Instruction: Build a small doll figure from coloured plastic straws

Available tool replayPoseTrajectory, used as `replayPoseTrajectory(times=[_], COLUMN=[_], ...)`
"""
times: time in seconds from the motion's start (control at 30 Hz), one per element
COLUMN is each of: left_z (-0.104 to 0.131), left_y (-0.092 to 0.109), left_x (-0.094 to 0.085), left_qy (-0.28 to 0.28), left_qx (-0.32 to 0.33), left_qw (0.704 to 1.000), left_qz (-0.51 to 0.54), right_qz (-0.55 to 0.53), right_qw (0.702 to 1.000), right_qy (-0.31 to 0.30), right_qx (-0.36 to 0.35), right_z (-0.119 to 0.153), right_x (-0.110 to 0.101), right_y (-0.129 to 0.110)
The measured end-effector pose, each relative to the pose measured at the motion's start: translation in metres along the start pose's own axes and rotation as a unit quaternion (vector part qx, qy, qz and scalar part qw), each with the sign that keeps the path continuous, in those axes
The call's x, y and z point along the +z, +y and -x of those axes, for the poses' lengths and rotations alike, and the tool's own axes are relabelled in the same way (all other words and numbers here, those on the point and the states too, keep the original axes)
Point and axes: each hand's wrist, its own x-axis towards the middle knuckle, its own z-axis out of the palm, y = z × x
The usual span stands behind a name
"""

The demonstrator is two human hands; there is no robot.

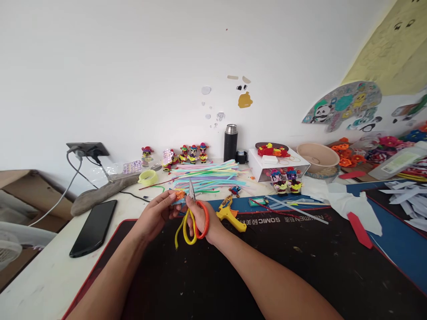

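My left hand (158, 210) pinches a small fuzzy orange and light-blue piece (180, 195) between thumb and fingers. In my right hand (206, 214) is a pair of scissors (202, 222) with an orange-red handle, its blades pointing up beside the piece. A yellow fuzzy strand (185, 229), looped with one end hanging down, also runs through the right hand's fingers. Whether the blades touch the piece I cannot tell. A yellow glue gun (230, 215) lies just right of my right hand. Behind both hands is a pile of pastel pipe cleaners (213, 175).
A black phone (94, 229) lies to the left. Pale tape (147, 178), small dolls (192, 153) and a black thermos (230, 143) stand along the wall. To the right are two more dolls (286, 181), a white box (260, 166), and a black mat (300, 262) in front.
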Motion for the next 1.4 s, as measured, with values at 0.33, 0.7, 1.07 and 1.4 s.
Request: replayPoseTrajectory(times=[0.33,0.7,1.07,1.4], left_z=[-0.0002,0.0019,0.0011,-0.0001], left_y=[-0.0005,0.0019,0.0019,-0.0020], left_x=[-0.0018,-0.0008,-0.0020,0.0008], left_qy=[-0.006,-0.013,0.002,-0.022], left_qx=[-0.001,0.008,0.027,0.031], left_qw=[1.000,1.000,0.999,0.997], left_qz=[-0.005,-0.009,-0.018,-0.073], right_qz=[-0.007,-0.007,-0.020,-0.016], right_qw=[1.000,1.000,1.000,1.000], right_qy=[0.000,0.001,0.008,-0.004], right_qx=[0.001,-0.002,0.008,-0.001], right_z=[0.0005,0.0007,0.0001,0.0017], right_x=[-0.0003,-0.0005,-0.0010,-0.0011], right_y=[-0.0012,-0.0016,-0.0038,-0.0023])
